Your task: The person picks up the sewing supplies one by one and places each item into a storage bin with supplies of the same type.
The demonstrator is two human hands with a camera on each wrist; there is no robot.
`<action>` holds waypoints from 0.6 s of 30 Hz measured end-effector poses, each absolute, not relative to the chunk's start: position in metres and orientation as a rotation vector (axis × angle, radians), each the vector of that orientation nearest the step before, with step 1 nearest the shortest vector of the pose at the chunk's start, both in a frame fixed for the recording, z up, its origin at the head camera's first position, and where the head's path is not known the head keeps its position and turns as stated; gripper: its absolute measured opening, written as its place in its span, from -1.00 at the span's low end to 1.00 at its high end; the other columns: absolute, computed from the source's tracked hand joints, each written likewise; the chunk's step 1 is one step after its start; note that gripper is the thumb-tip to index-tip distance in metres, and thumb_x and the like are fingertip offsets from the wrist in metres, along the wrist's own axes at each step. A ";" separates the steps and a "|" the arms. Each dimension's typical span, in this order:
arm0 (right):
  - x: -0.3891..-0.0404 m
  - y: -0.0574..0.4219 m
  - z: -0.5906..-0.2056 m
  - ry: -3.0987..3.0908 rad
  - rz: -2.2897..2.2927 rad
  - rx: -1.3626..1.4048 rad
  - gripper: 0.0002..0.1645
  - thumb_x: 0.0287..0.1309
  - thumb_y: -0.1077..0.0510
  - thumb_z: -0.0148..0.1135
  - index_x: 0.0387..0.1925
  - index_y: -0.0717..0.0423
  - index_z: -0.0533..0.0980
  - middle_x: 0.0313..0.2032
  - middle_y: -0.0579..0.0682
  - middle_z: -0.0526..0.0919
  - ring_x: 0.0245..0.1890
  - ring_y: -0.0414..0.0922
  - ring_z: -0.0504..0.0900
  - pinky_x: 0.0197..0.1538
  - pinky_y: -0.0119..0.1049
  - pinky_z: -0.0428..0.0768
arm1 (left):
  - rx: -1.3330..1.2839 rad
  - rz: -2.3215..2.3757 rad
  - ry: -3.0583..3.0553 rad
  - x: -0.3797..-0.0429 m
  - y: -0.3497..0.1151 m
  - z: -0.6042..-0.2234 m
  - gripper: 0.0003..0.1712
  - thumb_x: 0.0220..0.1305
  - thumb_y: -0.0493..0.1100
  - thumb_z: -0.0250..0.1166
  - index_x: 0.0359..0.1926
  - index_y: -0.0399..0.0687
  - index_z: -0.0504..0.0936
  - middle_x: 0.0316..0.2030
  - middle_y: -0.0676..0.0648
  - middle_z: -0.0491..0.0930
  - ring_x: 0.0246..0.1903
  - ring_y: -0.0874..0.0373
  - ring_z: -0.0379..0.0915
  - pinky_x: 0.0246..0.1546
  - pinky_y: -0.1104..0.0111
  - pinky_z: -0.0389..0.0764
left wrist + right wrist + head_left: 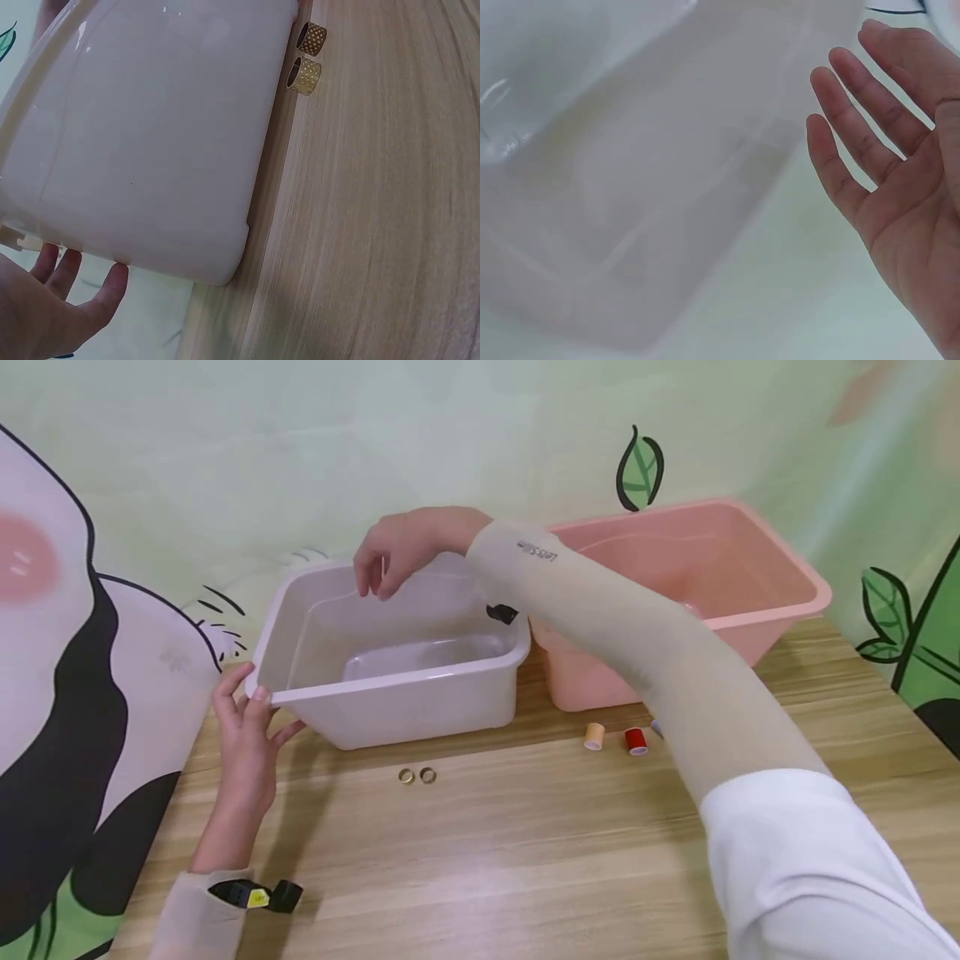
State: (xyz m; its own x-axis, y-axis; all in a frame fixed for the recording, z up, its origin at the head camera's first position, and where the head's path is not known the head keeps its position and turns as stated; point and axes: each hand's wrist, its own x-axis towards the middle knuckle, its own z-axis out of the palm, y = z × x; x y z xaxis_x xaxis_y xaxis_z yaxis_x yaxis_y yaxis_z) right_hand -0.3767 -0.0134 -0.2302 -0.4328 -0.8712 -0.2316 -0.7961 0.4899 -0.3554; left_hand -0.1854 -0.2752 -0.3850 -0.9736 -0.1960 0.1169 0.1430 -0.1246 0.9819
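Observation:
My left hand (249, 739) grips the front left corner of a white plastic basin (405, 714), with fingertips at the rim and others against the outer wall. In the left wrist view, several fingers (114, 289) meet that wall. My right hand (401, 552) hangs over the basin's back rim, fingers loosely bent. Its palm and spread fingers hold nothing in the right wrist view. Two brass ring thimbles with dimpled sides, one lighter (304, 76) and one darker (311, 39), stand side by side on the table in front of the basin.
A pink basin (772, 614) stands to the right of the white one, partly behind my right arm. Before it on the wooden table (487, 860) are a peach thread spool (594, 737), a red spool (636, 742) and a bluish thing (657, 727) mostly hidden by the sleeve.

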 end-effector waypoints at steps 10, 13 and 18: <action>-0.316 0.035 -0.201 2.586 -0.502 -1.446 -0.73 0.40 0.17 0.14 0.03 0.06 0.64 -0.07 -0.11 0.71 -0.06 -0.22 0.61 0.11 -0.34 0.54 | 0.061 -2.207 -1.886 -0.193 -0.274 -0.388 -0.51 0.53 -0.07 0.11 0.37 0.31 0.21 0.32 -0.01 0.25 0.14 0.08 0.40 -0.15 0.36 0.70; -0.304 0.046 -0.201 2.648 -0.556 -1.406 -0.73 0.40 0.18 0.12 0.03 0.06 0.63 -0.08 -0.11 0.72 -0.06 -0.20 0.62 0.10 -0.33 0.55 | 0.081 -2.205 -1.887 -0.195 -0.275 -0.388 -0.51 0.54 -0.06 0.11 0.37 0.32 0.20 0.32 0.00 0.24 0.15 0.08 0.40 -0.17 0.36 0.70; -0.296 0.056 -0.202 2.701 -0.612 -1.360 -0.73 0.41 0.17 0.12 0.03 0.06 0.62 -0.10 -0.12 0.72 -0.06 -0.20 0.64 0.10 -0.33 0.56 | 0.098 -2.201 -1.895 -0.195 -0.279 -0.389 -0.50 0.54 -0.07 0.10 0.38 0.32 0.18 0.32 0.01 0.24 0.15 0.09 0.39 -0.18 0.37 0.70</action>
